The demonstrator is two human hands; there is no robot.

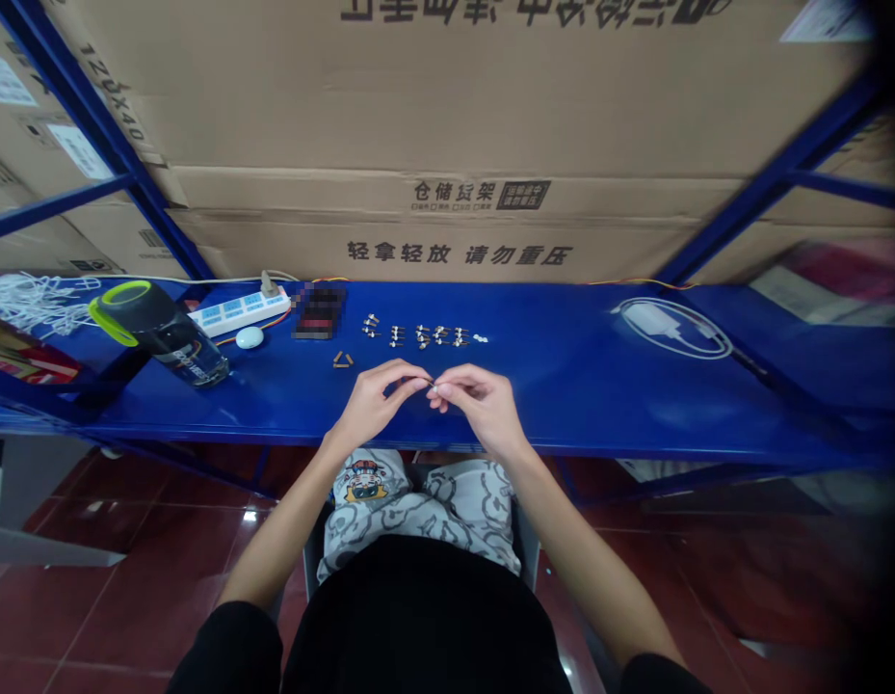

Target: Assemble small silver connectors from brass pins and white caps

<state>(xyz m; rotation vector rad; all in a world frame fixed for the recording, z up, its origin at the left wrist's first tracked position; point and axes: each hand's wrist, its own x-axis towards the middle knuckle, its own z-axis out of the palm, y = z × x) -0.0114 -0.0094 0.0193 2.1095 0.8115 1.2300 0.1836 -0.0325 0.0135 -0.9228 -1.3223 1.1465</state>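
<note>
Above the front part of the blue table, my two hands meet at the fingertips. My left hand (375,400) is closed in a pinch on a thin brass-coloured pin, mostly covered by the fingers. My right hand (485,400) pinches a small white piece (435,387) at the pin's end; its exact shape is too small to make out. Beyond the hands lie several brass pins with white pieces on them (440,334), set in small groups. Beside these are a few loose white pieces (480,338). A few bare brass pins (343,360) lie to the left.
On the left of the blue table (563,386) are a dark bottle with a green lid (165,333), a white power strip (241,310), a round white object (250,337) and a dark, blurred-out box (319,310). A white charger with cable (653,323) lies right. Cardboard (447,116) stands behind.
</note>
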